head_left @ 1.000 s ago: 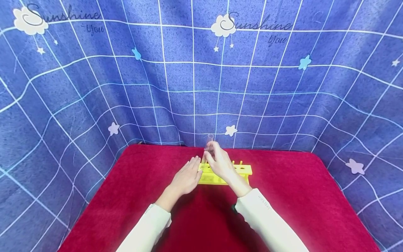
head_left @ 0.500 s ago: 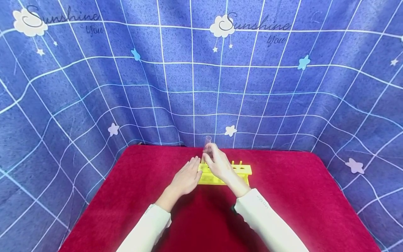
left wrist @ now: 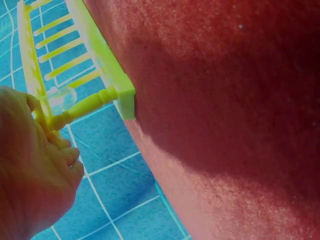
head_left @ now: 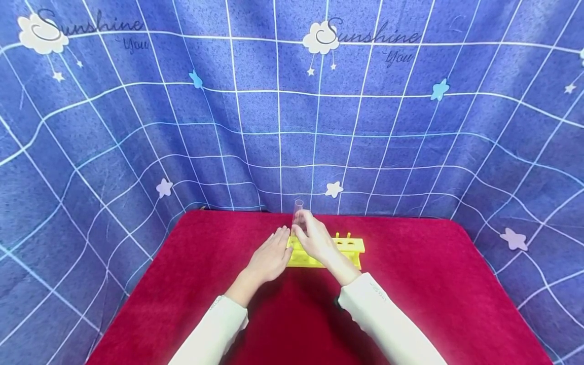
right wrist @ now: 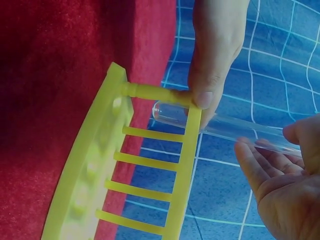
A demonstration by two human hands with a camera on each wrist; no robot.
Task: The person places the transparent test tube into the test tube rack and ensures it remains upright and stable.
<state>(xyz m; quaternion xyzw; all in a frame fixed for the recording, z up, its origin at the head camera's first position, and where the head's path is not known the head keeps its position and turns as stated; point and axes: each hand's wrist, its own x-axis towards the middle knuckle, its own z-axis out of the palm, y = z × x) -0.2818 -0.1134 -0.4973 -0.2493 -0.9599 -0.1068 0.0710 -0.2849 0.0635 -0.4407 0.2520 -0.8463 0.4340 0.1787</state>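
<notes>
A yellow test tube rack (head_left: 358, 246) stands near the back of the table. My left hand (head_left: 270, 257) lies against its left end, fingers straight; in the right wrist view the left thumb (right wrist: 204, 99) touches the upper plate. My right hand (head_left: 317, 240) pinches a clear glass test tube (head_left: 298, 206) between thumb and fingers, above the rack's left part. The tube (right wrist: 227, 129) passes through the upper plate close to the left end post. Its rounded bottom (left wrist: 62, 98) sits between the upper plate and the base, apart from the base.
Red cloth covers the table (head_left: 410, 294). Behind and on both sides hangs a blue gridded curtain (head_left: 255, 132) with stars and clouds. Two yellow pegs (head_left: 349, 235) rise at the rack's rear right, near holes in its upper plate.
My right hand has moved down and slightly left with the test tube, so the tube sits lower in the rack. The left hand and the rack have stayed in place.
</notes>
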